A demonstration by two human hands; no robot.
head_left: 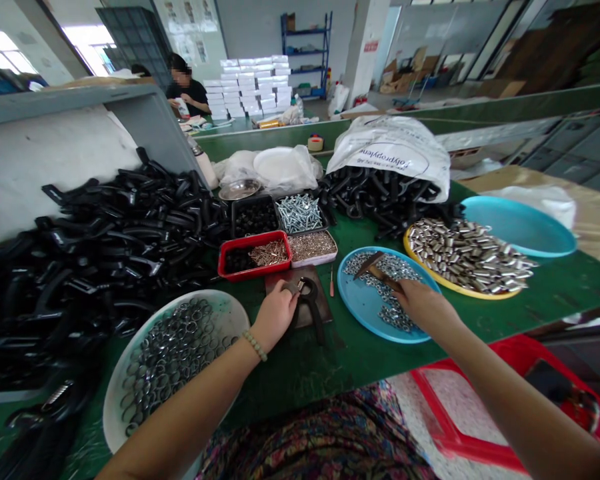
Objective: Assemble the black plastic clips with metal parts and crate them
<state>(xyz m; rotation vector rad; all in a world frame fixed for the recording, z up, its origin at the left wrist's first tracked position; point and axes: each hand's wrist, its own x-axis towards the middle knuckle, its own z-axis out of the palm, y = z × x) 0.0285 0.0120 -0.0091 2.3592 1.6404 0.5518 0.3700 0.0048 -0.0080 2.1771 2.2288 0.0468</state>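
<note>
My left hand [275, 315] rests on a brown board [280, 283], its fingers pinched on the top of a curved black plastic handle [307, 308] that has a small metal part at its end. My right hand [420, 307] reaches over a blue plastic plate [357, 307] and is closed on a small flat tool with a wooden handle [383, 275]. Small metal washers [387, 280] lie scattered on the plate beneath the tool. The hand hides part of the tool's handle.
A white bowl of metal rings [220, 307] sits left of my left hand. Black handles [95, 260] are heaped at left and spill from a white sack [393, 150]. Trays of screws [300, 213] and metal sleeves [420, 263] crowd the green table. A co-worker [187, 90] sits far behind.
</note>
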